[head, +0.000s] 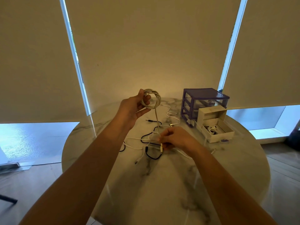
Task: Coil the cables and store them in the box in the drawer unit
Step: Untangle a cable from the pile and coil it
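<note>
Hands above mid-table: left hand point(135, 108) grips coiled cable point(151, 99), right hand point(176, 138) pinches its tail

Dim warm light, backlit blinds, wide-angle edge distortion.

We see two arms coming in from the bottom edge, one on each side, and both are bare all the way along with no sleeves on them. Our left hand point(135, 106) and our right hand point(174, 138) are bare too, with no gloves. We can see no rings, watch or bands on the fingers and wrists that show, and the nails are too small to tell apart.
</note>
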